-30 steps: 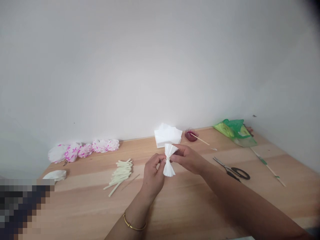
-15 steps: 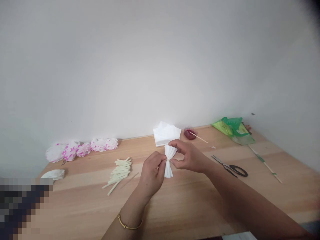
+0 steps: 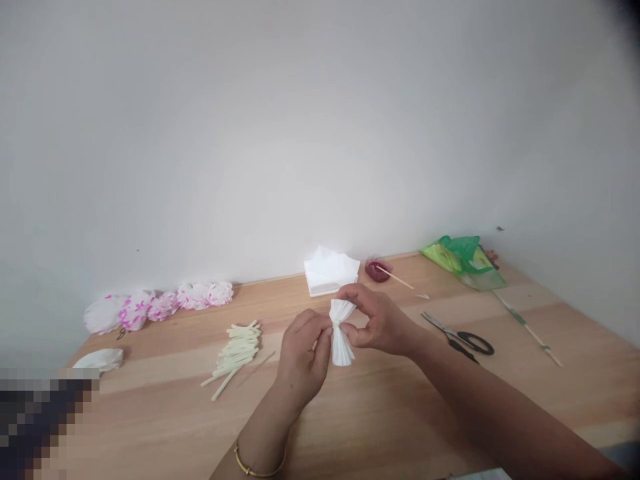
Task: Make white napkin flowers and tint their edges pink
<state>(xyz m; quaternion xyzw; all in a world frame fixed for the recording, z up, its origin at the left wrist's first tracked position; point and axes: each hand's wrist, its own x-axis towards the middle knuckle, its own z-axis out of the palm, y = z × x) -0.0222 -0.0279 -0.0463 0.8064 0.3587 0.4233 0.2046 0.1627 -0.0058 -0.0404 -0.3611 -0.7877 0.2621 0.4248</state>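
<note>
A pleated white tissue (image 3: 342, 348), pinched in at its middle like a bow, is held up above the table between both hands. My left hand (image 3: 306, 353) grips its narrow waist from the left, thumb and forefinger pressed together. From the other side, my right hand (image 3: 377, 320) is closed on the upper fan and the waist, the forefinger behind the top edge and the thumb near the middle. Behind the hands lies a stack of white tissues (image 3: 331, 273). Scissors (image 3: 457, 333) with black handles rest to the right of my right hand.
Pale strips (image 3: 237, 350) lie in a pile at left, beside a thin stick (image 3: 257, 369). White-and-pink paper flowers (image 3: 160, 305) line the back left. A dark red dish (image 3: 377, 271) with a stick, a green plastic bag (image 3: 463, 257) and a long green-banded stick (image 3: 530, 327) are at right.
The lower fan of the tissue is spread a little wider and swung slightly right. Both hands keep their grip; the whole view has shifted slightly.
</note>
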